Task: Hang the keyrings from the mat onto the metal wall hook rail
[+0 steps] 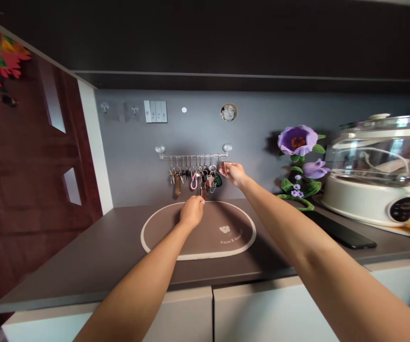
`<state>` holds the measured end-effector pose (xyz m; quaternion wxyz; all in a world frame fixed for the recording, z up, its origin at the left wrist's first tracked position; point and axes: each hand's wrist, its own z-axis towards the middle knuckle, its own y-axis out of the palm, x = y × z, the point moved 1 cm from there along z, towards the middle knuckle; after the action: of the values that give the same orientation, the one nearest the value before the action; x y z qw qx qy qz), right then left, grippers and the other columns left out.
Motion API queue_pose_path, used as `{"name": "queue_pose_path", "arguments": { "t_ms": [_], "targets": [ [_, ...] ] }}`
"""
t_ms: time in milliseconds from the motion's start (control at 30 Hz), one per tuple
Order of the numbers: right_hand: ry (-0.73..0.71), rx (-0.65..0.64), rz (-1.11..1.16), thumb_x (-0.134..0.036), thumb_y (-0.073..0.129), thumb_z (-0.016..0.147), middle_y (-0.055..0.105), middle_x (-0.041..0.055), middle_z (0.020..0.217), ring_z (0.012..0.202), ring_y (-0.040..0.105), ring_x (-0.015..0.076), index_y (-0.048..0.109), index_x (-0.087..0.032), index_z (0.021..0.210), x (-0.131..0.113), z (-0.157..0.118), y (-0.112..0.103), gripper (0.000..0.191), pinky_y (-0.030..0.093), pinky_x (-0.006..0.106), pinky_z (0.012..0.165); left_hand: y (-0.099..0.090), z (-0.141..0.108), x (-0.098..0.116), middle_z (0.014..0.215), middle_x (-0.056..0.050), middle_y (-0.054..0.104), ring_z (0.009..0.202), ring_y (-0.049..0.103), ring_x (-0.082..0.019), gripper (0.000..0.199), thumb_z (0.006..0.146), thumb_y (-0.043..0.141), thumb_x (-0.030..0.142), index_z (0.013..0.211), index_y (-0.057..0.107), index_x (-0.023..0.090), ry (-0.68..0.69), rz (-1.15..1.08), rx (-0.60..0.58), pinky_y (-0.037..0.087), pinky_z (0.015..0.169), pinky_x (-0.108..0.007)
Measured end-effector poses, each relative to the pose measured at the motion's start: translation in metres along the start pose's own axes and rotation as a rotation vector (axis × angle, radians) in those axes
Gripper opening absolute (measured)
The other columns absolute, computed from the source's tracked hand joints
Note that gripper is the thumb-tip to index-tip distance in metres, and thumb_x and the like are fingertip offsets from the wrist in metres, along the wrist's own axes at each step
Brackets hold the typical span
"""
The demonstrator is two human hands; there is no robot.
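Note:
A clear hook rail (194,156) is fixed to the grey wall with several bunches of keys (190,173) hanging from it. Among them are a brown fob (177,185), a pink loop (194,181) and a dark green fob (218,179). At the rail's right end, my right hand (234,174) pinches a small reddish thing (224,167), its kind unclear. Below the keys, my left hand (192,212) is closed over the mat, fingertips pressed together at a thin upright piece too small to name.
An oval brown mat (190,237) with a pale rim lies on the dark counter (115,242). To the right are purple artificial flowers (297,141), a black phone (343,230) and a white appliance with a clear top (368,190). A dark cabinet (205,42) overhangs the counter.

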<state>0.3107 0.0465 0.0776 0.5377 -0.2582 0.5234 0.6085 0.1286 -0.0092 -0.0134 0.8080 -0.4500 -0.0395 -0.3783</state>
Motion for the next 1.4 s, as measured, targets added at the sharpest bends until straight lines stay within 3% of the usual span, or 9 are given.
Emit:
{"name": "queue_pose_path", "arguments": {
  "t_ms": [367, 867, 1000, 1133, 1233, 1300, 1400],
  "targets": [
    [0.040, 0.027, 0.016, -0.002, 0.048, 0.077, 0.057, 0.0009, 0.055, 0.046, 0.051, 0.0039, 0.055, -0.012, 0.066, 0.004, 0.004, -0.004, 0.017, 0.052, 0.018, 0.056, -0.001, -0.001, 0.001, 0.087, -0.008, 0.059, 0.083, 0.054, -0.018, 0.025, 0.084, 0.036, 0.020, 0.082, 0.060, 0.018, 0.017, 0.153, -0.035, 0.035, 0.073, -0.027],
    [0.055, -0.034, -0.066, -0.005, 0.053, 0.072, 0.057, 0.0008, 0.057, 0.050, 0.052, 0.0058, 0.055, -0.014, 0.066, 0.021, 0.007, -0.008, 0.011, 0.051, 0.021, 0.058, 0.000, -0.001, 0.001, 0.085, -0.008, 0.058, 0.081, 0.054, -0.018, 0.023, 0.083, 0.038, 0.019, 0.080, 0.060, 0.018, -0.014, 0.099, -0.018, 0.036, 0.073, -0.028],
    [0.007, 0.018, -0.162, -0.010, 0.051, 0.072, 0.051, -0.0024, 0.052, 0.048, 0.050, 0.0055, 0.052, -0.016, 0.064, 0.026, 0.005, -0.012, 0.010, 0.048, 0.022, 0.057, 0.004, 0.000, -0.004, 0.086, -0.008, 0.058, 0.081, 0.053, -0.018, 0.021, 0.081, 0.041, 0.020, 0.082, 0.061, 0.017, -0.023, 0.041, -0.024, 0.037, 0.076, -0.028],
    [-0.051, 0.140, -0.267, -0.012, 0.053, 0.068, 0.047, -0.0049, 0.053, 0.048, 0.044, 0.0058, 0.052, -0.018, 0.068, 0.030, -0.010, -0.017, 0.006, 0.043, 0.020, 0.055, 0.008, 0.000, -0.010, 0.084, -0.007, 0.058, 0.079, 0.053, -0.016, 0.025, 0.075, 0.051, 0.021, 0.098, 0.059, 0.015, -0.090, -0.154, -0.014, 0.038, 0.077, -0.028],
    [-0.075, 0.221, -0.316, -0.012, 0.056, 0.064, 0.050, -0.0053, 0.060, 0.053, 0.044, 0.0073, 0.055, -0.020, 0.087, 0.028, -0.031, -0.017, 0.025, 0.042, 0.021, 0.058, 0.002, 0.005, -0.005, 0.068, 0.000, 0.055, 0.066, 0.052, -0.013, 0.050, 0.070, 0.059, 0.025, 0.117, 0.048, 0.014, -0.249, -0.436, 0.008, 0.039, 0.071, -0.026],
    [-0.115, 0.160, -0.348, -0.016, 0.059, 0.062, 0.050, -0.0052, 0.062, 0.054, 0.045, 0.0082, 0.053, -0.022, 0.102, 0.020, -0.051, -0.012, 0.041, 0.042, 0.023, 0.061, -0.012, 0.009, 0.004, 0.060, 0.004, 0.050, 0.057, 0.048, -0.011, 0.066, 0.067, 0.062, 0.026, 0.127, 0.037, 0.012, -0.321, -0.578, 0.060, 0.039, 0.066, -0.025],
    [-0.186, -0.084, -0.308, -0.019, 0.063, 0.061, 0.048, -0.0074, 0.058, 0.054, 0.045, 0.0086, 0.037, -0.028, 0.126, 0.001, -0.089, 0.005, 0.071, 0.042, 0.025, 0.062, -0.048, 0.008, 0.021, 0.056, 0.008, 0.046, 0.053, 0.045, -0.008, 0.089, 0.065, 0.062, 0.019, 0.138, 0.011, 0.017, -0.133, -0.674, 0.065, 0.038, 0.063, -0.022]
  ]
}}
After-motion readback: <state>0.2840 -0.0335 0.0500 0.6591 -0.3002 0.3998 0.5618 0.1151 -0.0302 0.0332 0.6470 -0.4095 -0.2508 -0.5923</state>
